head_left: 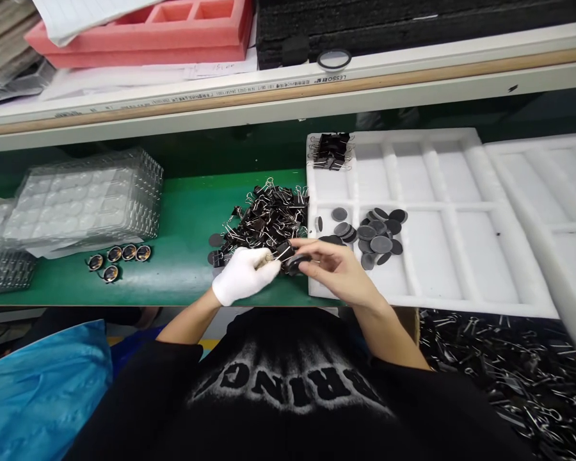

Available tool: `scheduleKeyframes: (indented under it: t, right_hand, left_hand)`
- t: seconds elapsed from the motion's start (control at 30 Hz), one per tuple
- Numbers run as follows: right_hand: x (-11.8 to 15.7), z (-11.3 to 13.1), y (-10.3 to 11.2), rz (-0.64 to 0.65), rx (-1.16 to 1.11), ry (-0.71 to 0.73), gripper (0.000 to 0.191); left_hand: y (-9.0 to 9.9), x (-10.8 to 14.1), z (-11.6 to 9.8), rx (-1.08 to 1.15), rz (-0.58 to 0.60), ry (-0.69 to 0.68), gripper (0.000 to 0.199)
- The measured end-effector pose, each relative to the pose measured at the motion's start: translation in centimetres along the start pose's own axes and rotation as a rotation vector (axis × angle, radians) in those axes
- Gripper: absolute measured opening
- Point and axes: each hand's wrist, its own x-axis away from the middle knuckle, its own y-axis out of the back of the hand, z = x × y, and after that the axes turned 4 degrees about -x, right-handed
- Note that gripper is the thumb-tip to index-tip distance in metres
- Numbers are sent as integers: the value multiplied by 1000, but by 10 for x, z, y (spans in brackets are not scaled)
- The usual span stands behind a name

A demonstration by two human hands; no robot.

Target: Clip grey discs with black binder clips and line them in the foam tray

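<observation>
Black T-shirt (288, 384) with pale-edged lettering fills the foreground, its sleeves leading to two forearms that reach over the green counter (187, 224). Between the hands, at the near edge of a heap of binder clips (273, 211), are a black binder clip (283, 250) and a dark round disc (297, 264), so close that contact cannot be told.

If the pinch on the clip's wire handle slipped, perhaps from slick glove fabric, the clip could snap off-line and scuff the disc or nip a fingertip. A loose edge grip could drop the disc among the clips, whose jumbled handles might snag the glove.

The white-gloved left hand (244, 275) comes in back upward, thumb and fingers nearly closed on the clip. The bare right hand (338, 272) angles inward, thumb and bent fingers pinching the disc, forefinger stretched towards the clip. Beside it, loose grey discs (381, 244) lie in a white foam tray (436, 206).
</observation>
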Motion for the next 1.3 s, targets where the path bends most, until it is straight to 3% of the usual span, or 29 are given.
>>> scheduleKeyframes:
  t: [0.07, 0.13, 0.33, 0.47, 0.53, 0.6, 0.63, 0.67, 0.73, 0.8, 0.87, 0.97, 1.07, 1.13, 1.2, 1.3]
  right_hand:
    - [-4, -1, 3, -122, -55, -7, 29]
    - [-7, -1, 7, -155, -93, -39, 34]
    - [-9, 2, 12, 67, 27, -134, 31]
    - [-8, -2, 13, -10, -40, -135, 35]
    - [-7, -6, 12, -103, -190, -149, 40]
    - [-6, -10, 10, -169, -329, -162, 44]
    - [-6, -12, 8, -178, -365, -170, 44]
    - [-5, -15, 6, -180, -377, -174, 44]
    - [-6, -20, 1, -173, -362, -182, 45]
    - [-7, -25, -4, -156, -341, -206, 49]
    - [-8, -28, -9, -130, -354, -238, 51]
    - [-12, -29, -22, -66, -409, -294, 52]
    - [-19, -27, -44, -37, -440, -255, 54]
    - [-24, -24, -57, -46, -445, -183, 57]
    - [-27, -21, -63, -38, -422, -141, 59]
    - [-25, -17, -57, 11, -296, -127, 55]
  left_hand:
    - [5, 2, 1, -12, 8, 9, 35]
    - [9, 5, 0, -42, 53, -17, 39]
    - [10, 8, -3, -122, 142, -130, 40]
    - [29, 5, 2, -110, 226, -116, 20]
    - [49, -2, 14, -142, 63, -84, 23]
    - [70, -14, 34, -281, -242, 30, 32]
    - [79, -21, 45, -384, -338, 118, 38]
    - [86, -28, 57, -479, -349, 205, 42]
    - [92, -42, 79, -564, -201, 312, 47]
    - [93, -49, 94, -508, -58, 319, 44]
    - [91, -49, 100, -410, -92, 287, 39]
    - [83, -37, 88, -287, -397, 220, 36]
    - [61, -17, 60, -216, -647, 30, 36]
    - [43, -3, 39, -236, -661, -132, 37]
    - [30, 8, 23, -264, -575, -266, 38]
    - [26, 18, 11, -286, -422, -265, 31]
